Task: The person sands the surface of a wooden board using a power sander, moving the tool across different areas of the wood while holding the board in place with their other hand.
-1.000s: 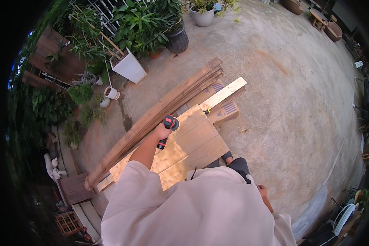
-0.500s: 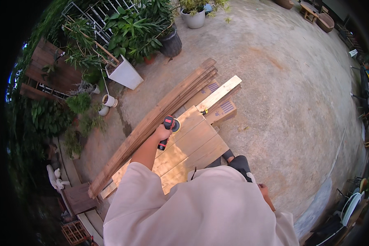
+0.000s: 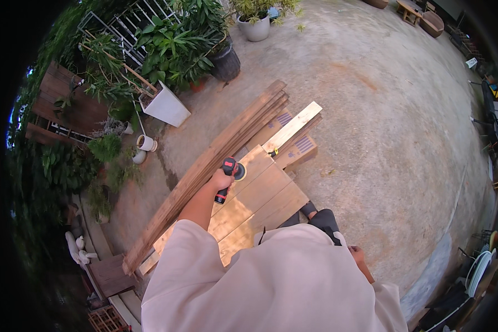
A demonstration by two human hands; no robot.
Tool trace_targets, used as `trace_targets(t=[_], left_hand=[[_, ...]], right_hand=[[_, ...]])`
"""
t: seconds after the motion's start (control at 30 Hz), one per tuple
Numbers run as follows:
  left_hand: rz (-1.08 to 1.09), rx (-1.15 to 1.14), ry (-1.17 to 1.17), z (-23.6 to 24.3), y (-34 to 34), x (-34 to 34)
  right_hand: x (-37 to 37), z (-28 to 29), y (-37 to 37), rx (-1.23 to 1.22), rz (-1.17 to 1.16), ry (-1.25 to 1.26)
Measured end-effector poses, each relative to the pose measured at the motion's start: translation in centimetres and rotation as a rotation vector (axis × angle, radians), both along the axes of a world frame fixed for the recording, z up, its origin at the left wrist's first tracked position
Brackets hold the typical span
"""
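My left hand is wrapped round the grip of a black and red cordless sander. Its round pad rests on a panel of light wooden boards, close to the panel's upper left edge. Sunlit patches lie across the panel's near part, and my shirt covers its lower end. My right hand hangs low at my right side, away from the wood. Its fingers are small and partly hidden, so their pose is unclear.
Long brown planks lie stacked along the panel's left. Beyond it are a pale plank, a small yellow and black tool and a cardboard box. A white planter and other potted plants stand at upper left on concrete.
The sander and my left hand have shifted slightly to the right along the panel, and more of the round pad shows. The whole view has also moved a little. My right hand stays low.
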State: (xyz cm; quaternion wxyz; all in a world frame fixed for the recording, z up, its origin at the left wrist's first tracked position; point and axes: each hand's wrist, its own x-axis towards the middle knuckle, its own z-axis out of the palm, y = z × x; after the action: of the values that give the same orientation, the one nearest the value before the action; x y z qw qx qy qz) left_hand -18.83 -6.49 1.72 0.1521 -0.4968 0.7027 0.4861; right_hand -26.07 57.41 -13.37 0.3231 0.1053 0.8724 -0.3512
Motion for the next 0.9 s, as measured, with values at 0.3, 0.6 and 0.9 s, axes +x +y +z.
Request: trace_targets(t=[0.3,0.6,0.9], left_hand=[[-0.052,-0.026,-0.016,-1.1,0.0,-1.3],[-0.108,-0.124,-0.043,-0.7,0.7,-2.2],[-0.121,-0.141,-0.032,-1.6,-0.1,-3.6]], right_hand=[[-0.2,-1.2,1.6,0.001,-0.027,-0.031],[-0.3,-0.2,0.7,-0.016,-0.024,-0.053],[0.8,-2.5,1.5,-0.018,-0.021,-0.025]])
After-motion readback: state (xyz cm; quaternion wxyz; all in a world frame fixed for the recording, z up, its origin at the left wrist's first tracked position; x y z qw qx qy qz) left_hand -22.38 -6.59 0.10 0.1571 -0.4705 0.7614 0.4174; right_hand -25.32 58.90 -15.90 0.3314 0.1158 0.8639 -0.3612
